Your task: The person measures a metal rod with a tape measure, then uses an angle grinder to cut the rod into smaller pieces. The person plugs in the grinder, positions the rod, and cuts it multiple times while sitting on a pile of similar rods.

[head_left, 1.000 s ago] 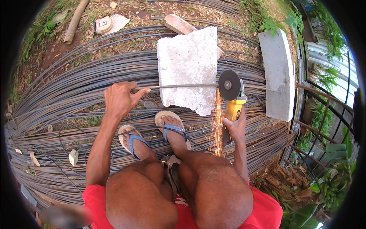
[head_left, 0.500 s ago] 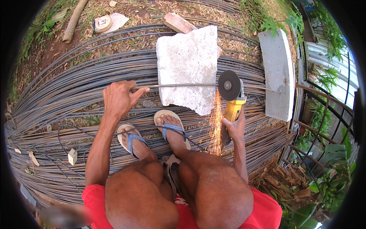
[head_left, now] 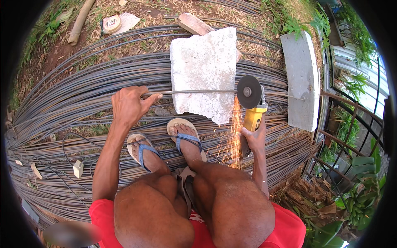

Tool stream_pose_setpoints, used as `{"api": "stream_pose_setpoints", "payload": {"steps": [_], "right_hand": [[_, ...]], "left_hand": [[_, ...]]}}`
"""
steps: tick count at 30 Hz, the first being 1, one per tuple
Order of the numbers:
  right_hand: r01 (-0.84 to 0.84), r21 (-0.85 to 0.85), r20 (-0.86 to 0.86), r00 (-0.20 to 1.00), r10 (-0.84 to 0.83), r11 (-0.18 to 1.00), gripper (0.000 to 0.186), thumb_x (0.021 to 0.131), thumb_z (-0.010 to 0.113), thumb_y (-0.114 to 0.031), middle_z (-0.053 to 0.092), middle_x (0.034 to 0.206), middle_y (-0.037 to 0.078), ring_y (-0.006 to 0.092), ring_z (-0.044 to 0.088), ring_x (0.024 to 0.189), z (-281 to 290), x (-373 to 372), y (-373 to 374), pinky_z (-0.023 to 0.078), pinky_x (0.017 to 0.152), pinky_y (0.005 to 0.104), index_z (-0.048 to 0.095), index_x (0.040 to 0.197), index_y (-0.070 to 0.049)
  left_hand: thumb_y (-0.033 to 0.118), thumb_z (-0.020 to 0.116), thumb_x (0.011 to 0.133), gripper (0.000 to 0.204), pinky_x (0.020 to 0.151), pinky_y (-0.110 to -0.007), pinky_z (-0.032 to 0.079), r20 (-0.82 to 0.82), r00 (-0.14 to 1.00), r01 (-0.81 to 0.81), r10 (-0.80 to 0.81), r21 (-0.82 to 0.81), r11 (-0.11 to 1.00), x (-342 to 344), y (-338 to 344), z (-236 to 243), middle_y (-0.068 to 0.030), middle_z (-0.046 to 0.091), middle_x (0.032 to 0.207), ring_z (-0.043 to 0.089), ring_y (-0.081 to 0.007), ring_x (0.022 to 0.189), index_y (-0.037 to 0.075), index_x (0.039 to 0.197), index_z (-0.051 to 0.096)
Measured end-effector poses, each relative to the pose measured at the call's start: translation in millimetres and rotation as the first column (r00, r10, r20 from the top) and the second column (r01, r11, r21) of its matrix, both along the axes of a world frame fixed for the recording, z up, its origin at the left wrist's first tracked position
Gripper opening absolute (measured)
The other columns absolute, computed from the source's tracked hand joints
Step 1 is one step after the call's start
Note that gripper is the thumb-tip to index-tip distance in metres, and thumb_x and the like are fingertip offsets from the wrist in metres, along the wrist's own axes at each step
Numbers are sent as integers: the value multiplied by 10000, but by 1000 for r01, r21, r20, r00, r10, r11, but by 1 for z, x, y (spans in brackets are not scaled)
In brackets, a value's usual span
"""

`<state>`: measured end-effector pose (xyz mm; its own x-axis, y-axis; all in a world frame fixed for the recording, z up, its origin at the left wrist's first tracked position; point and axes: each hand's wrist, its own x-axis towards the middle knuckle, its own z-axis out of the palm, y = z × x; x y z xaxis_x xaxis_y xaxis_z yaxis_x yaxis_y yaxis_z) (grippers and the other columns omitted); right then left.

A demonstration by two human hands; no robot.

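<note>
My left hand (head_left: 131,105) is closed around a thin steel rod (head_left: 202,91), which runs rightward across a rough whitish concrete slab (head_left: 202,66). In my right hand (head_left: 255,135) is a yellow and grey angle grinder (head_left: 253,118), gripped by its body. Its dark cutting disc (head_left: 249,91) meets the rod just past the slab's right edge. Orange sparks (head_left: 235,136) stream down from the disc towards me. Part of the grinder's rear end is hidden by my hand.
Long bundles of steel rods (head_left: 95,84) cover the ground beneath. A second concrete block (head_left: 300,78) stands at the right, near a metal fence (head_left: 351,144). A dark cord (head_left: 68,151) loops by my sandalled feet (head_left: 187,140). A brick (head_left: 195,24) lies beyond the slab.
Both hands hold almost the same positions. The sparks have spread a little wider below the disc.
</note>
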<state>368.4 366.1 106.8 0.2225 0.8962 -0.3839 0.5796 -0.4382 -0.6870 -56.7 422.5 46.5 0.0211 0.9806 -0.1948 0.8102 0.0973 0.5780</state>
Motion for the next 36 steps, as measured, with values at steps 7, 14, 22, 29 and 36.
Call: {"api": "stream_pose_setpoints", "payload": {"steps": [7,14,22,29,36], "right_hand": [[-52,18,41,998,51,998,687,753,776,-49,665,1151,139,214,654,1024,4,-3,1,539,938,381,520,1386,20],[-26,13,46,999,26,1000,697,751,780,-43,666,1154,134,222,656,1029,3,-4,0,541,939,384,517,1393,15],[2,-19,23,1000,-1,1000,701,755,787,-35,666,1149,126,206,657,1004,8,-8,1,551,908,372,513,1398,15],[12,-19,11,1000,-12,1000,709,747,807,-46,654,1111,102,200,644,989,4,-4,-3,543,893,361,517,1391,9],[262,66,-318,920,-228,963,599,756,796,-40,674,969,103,206,702,761,-7,8,-10,600,702,338,542,1297,3]], "left_hand": [[506,904,791,491,500,-415,457,14,1000,-6,6,20,1000,0,-1,-2,-98,675,620,623,-270,503,29,879,830],[511,904,788,481,495,-414,445,17,1000,-7,7,-13,1000,-1,0,-2,-95,659,596,607,-265,492,40,849,822],[512,905,783,485,489,-420,430,23,1000,-9,9,-11,1000,0,0,-2,-92,645,584,598,-263,486,39,831,813],[513,904,783,479,495,-423,429,18,1000,-12,12,-12,1000,-1,0,-3,-82,649,589,587,-258,486,44,828,813],[514,901,784,460,486,-390,402,-14,1000,8,-9,-62,998,-2,4,-3,-79,632,553,547,-223,468,62,800,813]]}}
